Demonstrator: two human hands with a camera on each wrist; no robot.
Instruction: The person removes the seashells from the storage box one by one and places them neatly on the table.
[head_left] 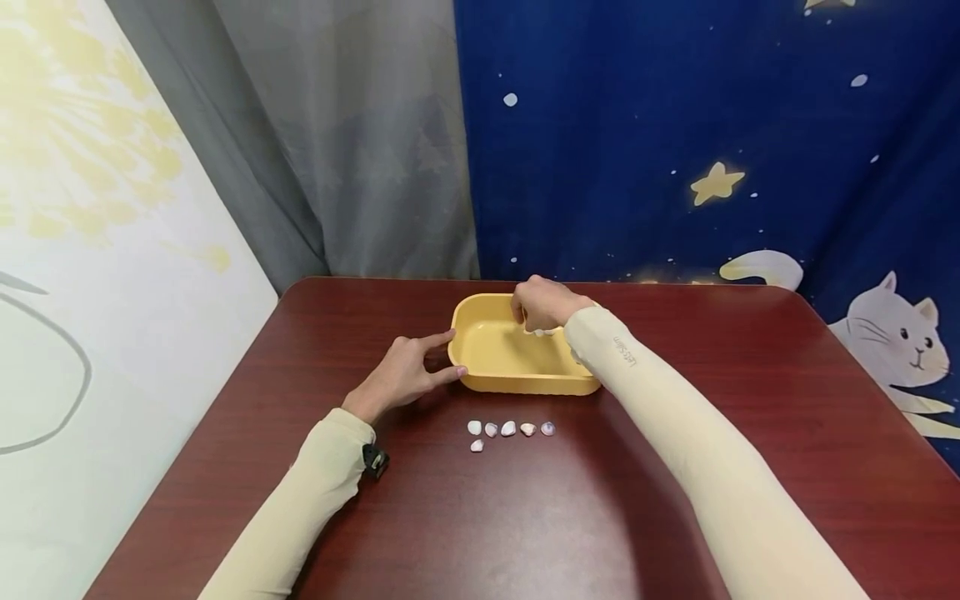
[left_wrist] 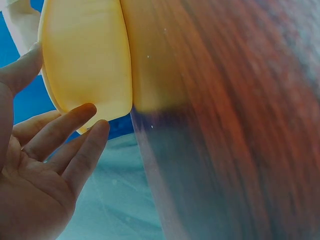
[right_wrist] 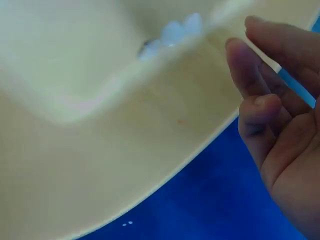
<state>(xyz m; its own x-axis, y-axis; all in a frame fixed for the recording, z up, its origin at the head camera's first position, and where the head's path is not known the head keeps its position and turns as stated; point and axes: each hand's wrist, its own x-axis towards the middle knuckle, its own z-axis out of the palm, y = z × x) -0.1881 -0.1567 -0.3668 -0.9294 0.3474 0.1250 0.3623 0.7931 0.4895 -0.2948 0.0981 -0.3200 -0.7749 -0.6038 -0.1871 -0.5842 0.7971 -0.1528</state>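
A yellow plastic basin [head_left: 528,384] stands on the table in the head view. My left hand [head_left: 403,372] touches its left end, with thumb and forefinger spread along the wall. In the left wrist view the fingers [left_wrist: 82,155] are fairly straight against the basin's outer side. Reaching over the far right part of the basin is my right hand [head_left: 546,302]. In the right wrist view its fingers [right_wrist: 285,42] are loosely bent, and nothing shows between them. Beside it, pale shells [right_wrist: 172,33] lie together on the basin floor along the wall.
In front of the basin, several small shells [head_left: 508,428] lie in a row, with a single shell [head_left: 477,446] below the row's left end. All rest on the dark red table [head_left: 525,517]. Blue and grey curtains [head_left: 585,150] hang behind its far edge.
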